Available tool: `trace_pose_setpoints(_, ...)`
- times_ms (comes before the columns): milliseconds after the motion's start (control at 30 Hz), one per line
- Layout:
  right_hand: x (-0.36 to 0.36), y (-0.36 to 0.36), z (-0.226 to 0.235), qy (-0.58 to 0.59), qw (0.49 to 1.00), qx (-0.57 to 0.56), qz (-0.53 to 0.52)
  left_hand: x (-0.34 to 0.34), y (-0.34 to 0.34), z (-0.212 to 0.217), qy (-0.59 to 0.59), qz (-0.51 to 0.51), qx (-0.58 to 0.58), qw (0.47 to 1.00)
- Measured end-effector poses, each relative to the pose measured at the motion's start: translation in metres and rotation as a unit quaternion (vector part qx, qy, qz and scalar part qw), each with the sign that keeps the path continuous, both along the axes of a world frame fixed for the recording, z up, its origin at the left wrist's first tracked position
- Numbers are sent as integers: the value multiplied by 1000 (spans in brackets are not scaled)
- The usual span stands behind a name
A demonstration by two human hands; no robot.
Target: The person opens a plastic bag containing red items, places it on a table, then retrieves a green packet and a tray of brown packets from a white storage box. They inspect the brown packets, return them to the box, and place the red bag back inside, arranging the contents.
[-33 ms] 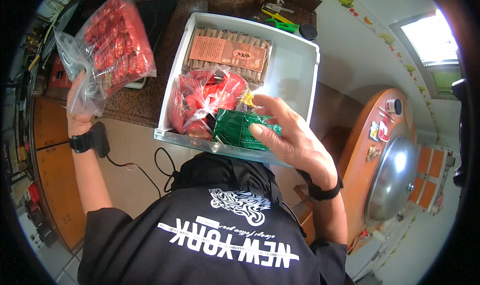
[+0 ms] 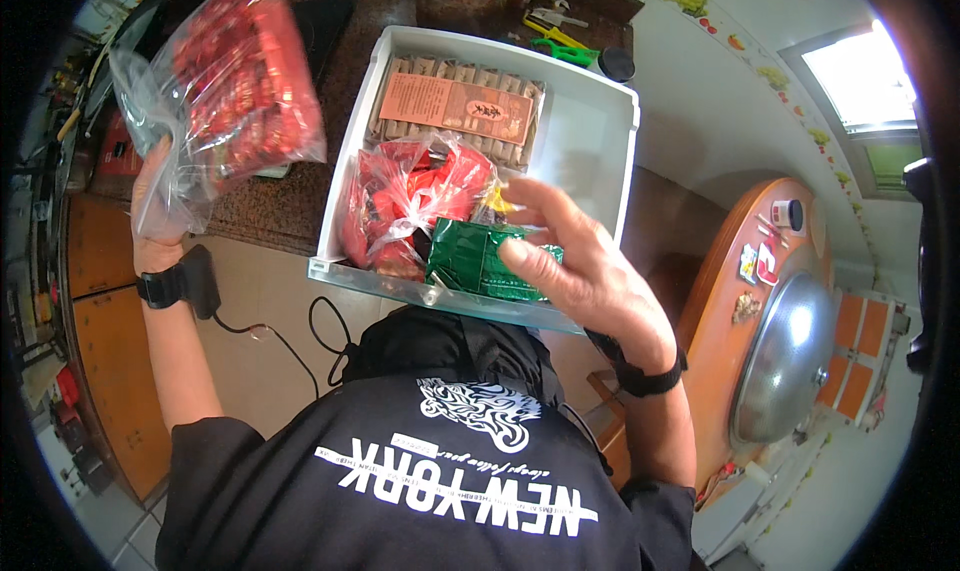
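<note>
My left hand [image 2: 156, 206] is closed on the gathered end of a clear plastic bag [image 2: 250, 81] that holds red shiny packets, raised to the left of a white drawer-like bin [image 2: 585, 121]. Over the bin's near side, my right hand [image 2: 595, 276] has its fingers apart and holds nothing. Below its thumb lies a flat green foil packet [image 2: 480, 256]; whether they touch I cannot tell. A knotted clear bag of red items [image 2: 420, 191] sits beside that packet. Farther back in the bin rests a clear-wrapped pack of brown sticks with an orange-brown label [image 2: 455, 106].
The bin stands at the edge of a dark speckled counter [image 2: 270, 206]. Behind it are a black-lidded jar [image 2: 615, 64] and green-handled scissors [image 2: 565, 51]. To the right, a wooden table [image 2: 715, 311] carries a large metal dome cover [image 2: 790, 361]. A black cable [image 2: 330, 341] hangs below.
The bag in my left hand has swung slightly to the right. My right hand has shifted a little; the bin and its contents stay put.
</note>
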State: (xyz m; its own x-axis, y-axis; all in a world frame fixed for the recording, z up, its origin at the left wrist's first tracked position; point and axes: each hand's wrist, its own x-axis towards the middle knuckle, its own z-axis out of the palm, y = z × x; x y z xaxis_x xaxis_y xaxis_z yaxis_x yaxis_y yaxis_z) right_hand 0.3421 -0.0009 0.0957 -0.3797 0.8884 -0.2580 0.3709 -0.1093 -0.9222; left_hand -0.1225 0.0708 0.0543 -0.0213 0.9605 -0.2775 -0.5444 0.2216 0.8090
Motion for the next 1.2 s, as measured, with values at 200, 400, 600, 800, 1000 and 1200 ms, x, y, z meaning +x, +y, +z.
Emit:
trace_pose_setpoints(200,4,25,-1,199,975,10,-93,117,11,48,-191,-258,-17,947)
trace_pose_setpoints(400,32,22,-4,201,959,37,-198,232,31,37,40,-354,16,934)
trace_pose_setpoints(600,69,30,-43,107,959,-6,-263,288,62,-4,213,-449,52,866)
trace_pose_setpoints(800,83,37,-80,-200,949,91,-227,316,69,-35,225,-515,58,825)
trace_pose_setpoints(1000,84,28,-85,-326,912,175,-175,323,76,-65,321,-561,70,760)
trace_pose_setpoints(1200,66,30,-86,-350,904,212,-124,335,75,-65,579,-500,207,610)
